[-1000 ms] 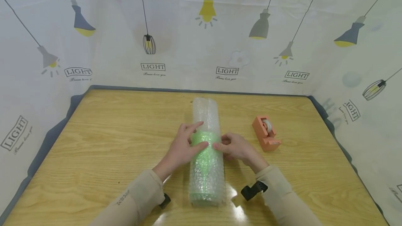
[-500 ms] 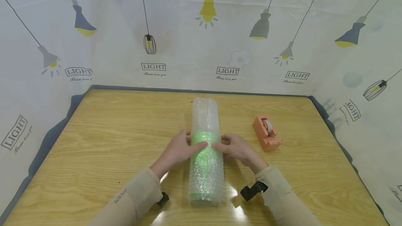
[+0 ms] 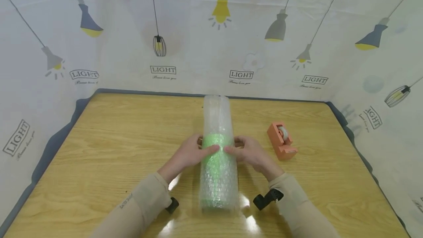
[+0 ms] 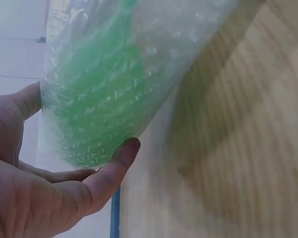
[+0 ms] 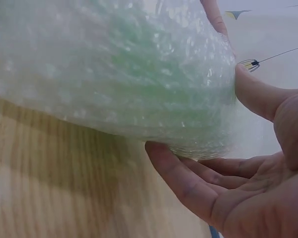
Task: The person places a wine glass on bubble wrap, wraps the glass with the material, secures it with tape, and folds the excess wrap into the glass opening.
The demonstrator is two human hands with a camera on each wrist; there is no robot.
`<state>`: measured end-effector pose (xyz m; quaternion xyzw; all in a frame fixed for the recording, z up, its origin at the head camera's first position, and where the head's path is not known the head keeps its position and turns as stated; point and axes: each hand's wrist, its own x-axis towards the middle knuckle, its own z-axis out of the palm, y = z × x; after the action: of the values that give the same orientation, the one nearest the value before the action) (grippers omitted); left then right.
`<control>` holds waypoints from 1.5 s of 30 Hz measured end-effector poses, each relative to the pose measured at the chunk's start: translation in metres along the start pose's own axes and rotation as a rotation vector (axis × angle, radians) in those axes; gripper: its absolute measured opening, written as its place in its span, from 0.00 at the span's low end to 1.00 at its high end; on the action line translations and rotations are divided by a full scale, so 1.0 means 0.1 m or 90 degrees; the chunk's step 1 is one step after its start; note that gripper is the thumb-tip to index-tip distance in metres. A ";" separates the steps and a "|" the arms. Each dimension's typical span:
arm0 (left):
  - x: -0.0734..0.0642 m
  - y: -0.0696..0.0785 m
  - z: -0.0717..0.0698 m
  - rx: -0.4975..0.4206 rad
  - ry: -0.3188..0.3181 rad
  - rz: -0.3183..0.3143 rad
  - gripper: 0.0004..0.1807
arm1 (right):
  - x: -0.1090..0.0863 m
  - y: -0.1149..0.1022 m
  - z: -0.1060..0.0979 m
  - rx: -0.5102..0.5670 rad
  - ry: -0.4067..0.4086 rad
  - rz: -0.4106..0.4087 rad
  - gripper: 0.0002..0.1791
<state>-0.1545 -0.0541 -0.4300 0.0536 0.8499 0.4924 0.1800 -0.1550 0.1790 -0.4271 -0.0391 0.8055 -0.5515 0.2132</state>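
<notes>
A roll of bubble wrap [image 3: 218, 179] stands lengthwise before me in the head view. Inside it shows a green object [image 4: 102, 94], broad at one end and tapering to a narrow stem; the wrap blurs its details. The far part of the roll holds only clear wrap. My left hand [image 3: 188, 153] grips the roll's left side, thumb on top and fingers round the flank. From the right, my right hand [image 3: 252, 153] holds it the same way, the two thumbs nearly meeting. In the right wrist view, fingertips [image 5: 156, 148] press under the wrap, with the tabletop below.
To the right of the roll, an orange tape dispenser [image 3: 282, 140] with a roll of clear tape sits on the wooden table [image 3: 138, 120]. A pale curtain [image 3: 195, 47] printed with lamps encloses the table's back and sides. Black straps [image 3: 268, 199] hang at the wrists.
My left fingers, spread over the top of the wrap a second ago, have moved down round its side. The roll has since shifted slightly up in the head view, both hands with it.
</notes>
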 end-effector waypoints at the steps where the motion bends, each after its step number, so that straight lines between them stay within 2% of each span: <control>1: 0.00 0.02 -0.01 -0.002 0.003 0.005 0.45 | 0.00 -0.02 -0.01 -0.005 0.007 -0.009 0.34; 7: 0.02 0.16 -0.10 -0.028 0.016 0.044 0.43 | -0.01 -0.14 -0.06 -0.026 0.039 -0.078 0.33; 11: 0.01 0.27 -0.15 -0.023 0.031 0.080 0.42 | -0.03 -0.21 -0.09 -0.035 0.058 -0.122 0.32; 17: -0.01 0.38 -0.21 -0.005 0.053 0.140 0.45 | -0.05 -0.28 -0.11 -0.032 0.085 -0.178 0.37; 24: -0.07 0.48 -0.26 -0.014 0.077 0.173 0.47 | -0.09 -0.37 -0.08 -0.020 0.120 -0.261 0.40; 28: -0.10 0.51 -0.27 -0.020 0.097 0.194 0.48 | -0.11 -0.40 -0.06 0.012 0.128 -0.297 0.42; 35: -0.10 0.51 -0.27 -0.029 0.122 0.227 0.49 | -0.12 -0.40 -0.02 -0.001 0.159 -0.322 0.44; 45: -0.12 0.50 -0.29 -0.070 0.101 0.260 0.50 | -0.11 -0.35 0.03 0.014 0.184 -0.376 0.46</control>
<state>-0.1578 -0.0553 -0.3706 0.1757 0.8046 0.5671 0.0119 -0.1499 0.1656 -0.3929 -0.1900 0.7752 -0.5980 -0.0725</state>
